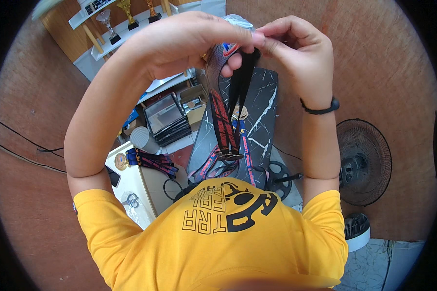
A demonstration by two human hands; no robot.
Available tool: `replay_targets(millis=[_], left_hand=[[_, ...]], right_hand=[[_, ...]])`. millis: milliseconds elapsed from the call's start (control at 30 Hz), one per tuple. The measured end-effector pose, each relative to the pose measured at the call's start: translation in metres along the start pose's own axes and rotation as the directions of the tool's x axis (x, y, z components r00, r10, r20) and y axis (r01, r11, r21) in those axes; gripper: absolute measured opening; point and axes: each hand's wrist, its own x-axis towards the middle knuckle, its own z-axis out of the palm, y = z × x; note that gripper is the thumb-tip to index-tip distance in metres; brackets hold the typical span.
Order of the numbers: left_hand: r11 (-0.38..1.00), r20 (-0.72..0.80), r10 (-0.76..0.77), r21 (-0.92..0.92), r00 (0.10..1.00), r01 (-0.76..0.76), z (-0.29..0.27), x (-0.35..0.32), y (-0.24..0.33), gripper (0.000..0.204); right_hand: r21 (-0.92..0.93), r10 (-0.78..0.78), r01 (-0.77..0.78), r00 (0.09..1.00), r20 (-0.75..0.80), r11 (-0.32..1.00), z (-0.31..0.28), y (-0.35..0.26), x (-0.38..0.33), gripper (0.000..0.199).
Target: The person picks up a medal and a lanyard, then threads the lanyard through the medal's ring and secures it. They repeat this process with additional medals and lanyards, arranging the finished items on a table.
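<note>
Both my arms are raised in front of me. My left hand (213, 39) is closed around the upper part of several medal ribbons (218, 106), dark with red lettering and a patterned top. The ribbons hang down, and the edges of medals (229, 156) show at their lower end. My right hand (296, 46) pinches with thumb and forefinger right beside my left thumb; what lies in the pinch is hidden. A bit of clear plastic (238, 21) shows just behind the fingers. A black band (320, 107) circles my right wrist.
More ribbons and a gold medal (239, 112) lie on a black marble-patterned table (264, 97). At left, another medal with ribbons (150, 161) rests on a white surface near a stack of dark frames (167, 121). Trophies (126, 12) stand on shelves; a fan (364, 162) is at right.
</note>
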Motion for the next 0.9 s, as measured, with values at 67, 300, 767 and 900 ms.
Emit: replay_targets(millis=[67, 300, 767, 900], left_hand=[[1.0, -0.019, -0.022, 0.015, 1.0, 0.022, 0.003, 0.005, -0.007, 0.025], [0.996, -0.106, -0.003, -0.094, 0.994, -0.007, 0.011, 0.012, -0.014, 0.022], [0.993, -0.214, 0.042, -0.101, 0.976, -0.065, -0.001, 0.013, -0.009, 0.03], [0.991, -0.234, 0.039, -0.112, 0.971, -0.067, -0.007, 0.021, -0.013, 0.03]], right_hand=[[0.109, 0.135, -0.15, 0.982, 0.134, 0.983, -0.005, 0.0, 0.003, 0.012], [0.196, 0.104, -0.073, 0.983, -0.151, 0.978, 0.009, 0.032, -0.045, 0.012], [-0.291, 0.224, -0.219, 0.974, -0.016, 0.931, 0.049, 0.187, -0.232, 0.026], [-0.42, 0.222, -0.206, 0.975, -0.01, 0.884, 0.042, 0.196, -0.246, 0.018]])
